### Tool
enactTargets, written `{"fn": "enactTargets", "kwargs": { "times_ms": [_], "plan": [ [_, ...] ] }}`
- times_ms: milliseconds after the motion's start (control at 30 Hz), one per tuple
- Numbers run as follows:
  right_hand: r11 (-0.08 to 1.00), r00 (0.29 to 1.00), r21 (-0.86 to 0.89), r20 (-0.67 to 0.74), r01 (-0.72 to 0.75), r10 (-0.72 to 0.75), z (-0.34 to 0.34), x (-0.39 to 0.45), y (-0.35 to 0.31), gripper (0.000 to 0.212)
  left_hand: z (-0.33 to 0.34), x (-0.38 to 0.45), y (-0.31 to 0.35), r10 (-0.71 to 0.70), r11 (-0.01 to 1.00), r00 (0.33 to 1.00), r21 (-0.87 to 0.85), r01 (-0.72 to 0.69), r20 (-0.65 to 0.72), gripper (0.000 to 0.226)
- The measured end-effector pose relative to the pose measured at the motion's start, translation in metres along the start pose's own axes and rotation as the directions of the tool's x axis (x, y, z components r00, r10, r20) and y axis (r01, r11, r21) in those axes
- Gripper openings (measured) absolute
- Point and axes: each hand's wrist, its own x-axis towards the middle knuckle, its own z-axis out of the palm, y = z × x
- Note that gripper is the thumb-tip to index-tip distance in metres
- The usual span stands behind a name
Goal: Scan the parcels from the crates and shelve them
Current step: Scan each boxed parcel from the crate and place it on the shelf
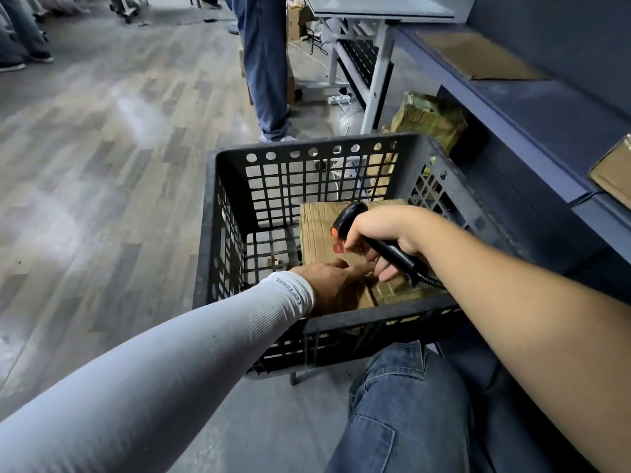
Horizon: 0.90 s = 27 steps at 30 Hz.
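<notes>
A black plastic crate (218, 213) stands on the floor in front of my knees. Inside it lies a brown cardboard parcel (319, 230) with a red mark on top. My left hand (333, 285), in a grey-white sleeve, reaches into the crate and rests on the parcel's near edge with fingers stretched out. My right hand (386, 233) grips a black barcode scanner (351, 216) with an orange trigger, its head pointing down at the parcel. The scanner's cable runs off over the crate's near rim.
A dark blue shelf unit (532, 107) runs along the right, with flat cardboard parcels (478, 56) on it. A taped parcel (430, 117) sits on the floor behind the crate. A person in jeans (266, 63) stands beyond, beside a grey table (375, 15). Wood-look floor spreads left.
</notes>
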Motion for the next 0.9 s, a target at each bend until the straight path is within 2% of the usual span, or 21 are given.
{"fn": "enactTargets", "kwargs": {
  "times_ms": [67,233,367,500,600,733,900],
  "plan": [
    [1.0,0.999,0.01,-0.034,0.024,-0.024,-0.001,-0.006,0.0,0.027,0.001,-0.002,-0.001,0.007,1.0,1.0,0.017,-0.007,0.012,0.072],
    [0.999,0.995,-0.011,-0.087,0.045,-0.046,0.003,-0.018,0.0,0.02,0.005,-0.001,-0.005,0.005,1.0,1.0,0.01,-0.005,0.024,0.054],
    [0.997,0.993,-0.067,-0.107,0.044,-0.051,0.003,-0.019,-0.002,0.019,0.007,0.0,-0.004,-0.007,0.999,1.0,-0.049,0.006,-0.014,0.057],
    [0.995,0.989,-0.086,-0.133,0.05,-0.062,0.003,-0.015,-0.004,0.044,0.006,0.001,-0.002,-0.03,0.999,0.999,-0.025,0.029,-0.043,0.06],
    [0.996,0.986,-0.059,-0.15,0.068,-0.076,0.0,-0.016,-0.003,0.05,0.005,-0.002,-0.001,-0.026,1.0,0.997,-0.015,0.025,-0.071,0.061],
    [0.994,0.98,-0.051,-0.171,0.098,-0.105,-0.005,-0.02,-0.001,0.044,0.0,-0.007,-0.002,-0.017,1.0,0.99,-0.011,0.016,-0.137,0.064],
    [0.997,0.983,0.001,-0.165,0.082,-0.081,-0.013,-0.026,0.004,0.025,-0.009,-0.015,-0.007,-0.013,1.0,0.978,-0.013,0.011,-0.207,0.069]
  ]
}}
